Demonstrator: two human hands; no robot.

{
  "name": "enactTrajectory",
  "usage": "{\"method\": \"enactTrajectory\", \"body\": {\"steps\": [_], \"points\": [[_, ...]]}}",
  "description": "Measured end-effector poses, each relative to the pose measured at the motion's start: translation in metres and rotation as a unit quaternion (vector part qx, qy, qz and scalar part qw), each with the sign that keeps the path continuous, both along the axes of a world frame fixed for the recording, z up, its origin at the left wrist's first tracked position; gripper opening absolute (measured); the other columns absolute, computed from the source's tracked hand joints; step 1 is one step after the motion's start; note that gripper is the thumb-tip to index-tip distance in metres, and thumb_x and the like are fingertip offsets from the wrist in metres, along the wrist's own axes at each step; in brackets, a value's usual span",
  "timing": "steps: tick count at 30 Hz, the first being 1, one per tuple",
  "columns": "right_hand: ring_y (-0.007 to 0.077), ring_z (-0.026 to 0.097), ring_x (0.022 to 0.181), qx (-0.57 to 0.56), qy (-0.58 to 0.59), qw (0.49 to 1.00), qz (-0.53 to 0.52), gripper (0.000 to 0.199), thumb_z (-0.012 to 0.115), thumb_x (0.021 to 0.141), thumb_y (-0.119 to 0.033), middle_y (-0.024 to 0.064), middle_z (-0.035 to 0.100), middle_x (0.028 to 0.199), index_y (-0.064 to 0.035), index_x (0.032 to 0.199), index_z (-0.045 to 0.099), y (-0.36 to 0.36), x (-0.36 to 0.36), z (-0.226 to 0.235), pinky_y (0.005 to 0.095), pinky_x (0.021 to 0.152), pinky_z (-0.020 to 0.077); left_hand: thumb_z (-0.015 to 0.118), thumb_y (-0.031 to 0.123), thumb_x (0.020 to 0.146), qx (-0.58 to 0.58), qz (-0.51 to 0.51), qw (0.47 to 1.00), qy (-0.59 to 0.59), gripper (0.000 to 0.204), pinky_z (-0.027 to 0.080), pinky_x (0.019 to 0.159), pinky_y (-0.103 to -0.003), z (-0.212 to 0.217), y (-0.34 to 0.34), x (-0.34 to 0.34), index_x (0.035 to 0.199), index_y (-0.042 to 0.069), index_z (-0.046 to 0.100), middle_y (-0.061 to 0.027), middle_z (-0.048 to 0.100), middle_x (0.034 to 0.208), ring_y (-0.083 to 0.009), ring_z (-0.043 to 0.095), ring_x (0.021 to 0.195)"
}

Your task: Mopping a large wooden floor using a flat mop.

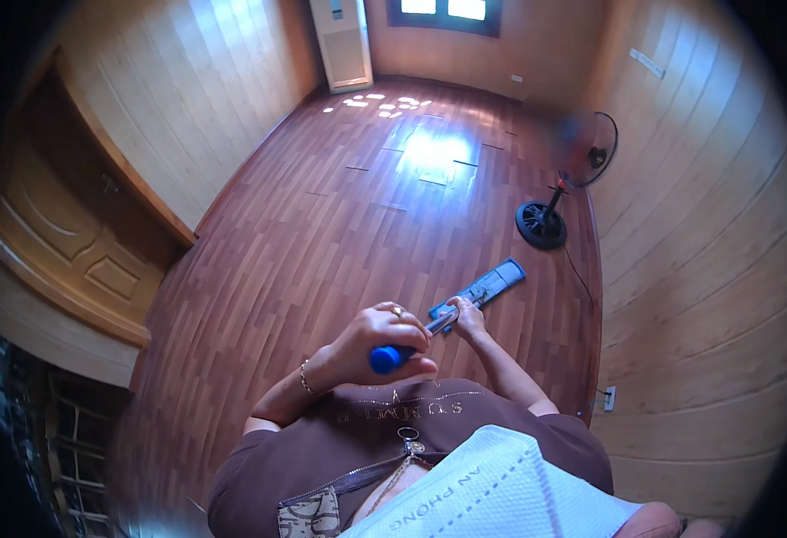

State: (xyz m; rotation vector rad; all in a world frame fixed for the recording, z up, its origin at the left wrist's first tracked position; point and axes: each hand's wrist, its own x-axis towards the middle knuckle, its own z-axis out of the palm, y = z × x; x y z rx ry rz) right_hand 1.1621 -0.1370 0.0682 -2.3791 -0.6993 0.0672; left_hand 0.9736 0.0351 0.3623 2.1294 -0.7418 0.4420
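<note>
My left hand (pixel 377 334) is wrapped round the upper end of a flat mop, next to the blue cap of its handle (pixel 384 360). Lower down, my right hand (pixel 465 317) grips the grey pole (pixel 442 323). Beyond that hand the wide, flat mop head (pixel 499 277), blue-edged and greyish on top, appears to lie on the wood-look floor (pixel 322 260), slanting up to the right. The lower pole and its joint with the head are partly hidden by my right hand. A bracelet and a ring show on my left arm and hand.
A standing fan with a round black base (pixel 540 225) is by the right wall, its cord (pixel 578 273) trailing along the floor. A wooden door (pixel 71 233) is on the left, a tall white air conditioner (pixel 343 49) at the far end. Dark metal latticework (pixel 71 448) stands lower left.
</note>
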Motion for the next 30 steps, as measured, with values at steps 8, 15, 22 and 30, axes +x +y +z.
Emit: {"method": "enactTrajectory", "body": {"steps": [8,15,22,30], "points": [[0.031,0.064,0.082,-0.005,0.057,0.99,0.129,0.012,0.064,0.071,-0.02,0.0108,0.065,0.086,-0.0127,0.08,0.065,0.059,-0.021,-0.003,0.0387,0.072,0.05,0.079,0.034,0.073,0.061,0.074,0.994,-0.061,0.029,0.048,0.077,-0.035,0.001,-0.012,-0.052,0.073,0.012,0.06,-0.0014,0.065,0.077,-0.0194,0.064,0.07],[0.0323,0.064,0.081,-0.004,0.056,0.93,0.363,0.012,0.065,0.069,-0.017,0.0122,0.066,0.08,-0.0103,0.079,0.064,0.095,-0.093,0.012,0.0391,0.071,0.05,0.081,0.033,0.07,0.025,0.208,0.971,-0.119,0.029,0.05,0.072,-0.035,0.016,-0.028,-0.136,0.068,0.012,0.06,-0.0002,0.061,0.066,-0.0175,0.062,0.061],[0.0325,0.063,0.072,0.015,0.043,0.829,0.558,0.018,0.069,0.065,-0.021,0.0112,0.06,0.069,-0.0106,0.069,0.056,0.116,-0.199,0.001,0.0411,0.062,0.0484,0.081,0.028,0.068,-0.001,0.322,0.931,-0.17,0.027,0.049,0.068,-0.033,0.02,-0.078,-0.238,0.079,0.013,0.062,0.0005,0.061,0.066,-0.0174,0.06,0.057],[0.0363,0.061,0.074,-0.041,0.087,0.622,0.777,0.018,0.066,0.069,-0.023,0.0145,0.061,0.075,-0.0085,0.077,0.058,0.113,-0.354,0.034,0.0454,0.063,0.0473,0.076,0.031,0.077,0.007,0.332,0.915,-0.23,0.038,0.044,0.065,-0.029,0.039,-0.152,-0.326,0.103,0.005,0.066,0.0029,0.051,0.059,-0.0114,0.051,0.052]]}}
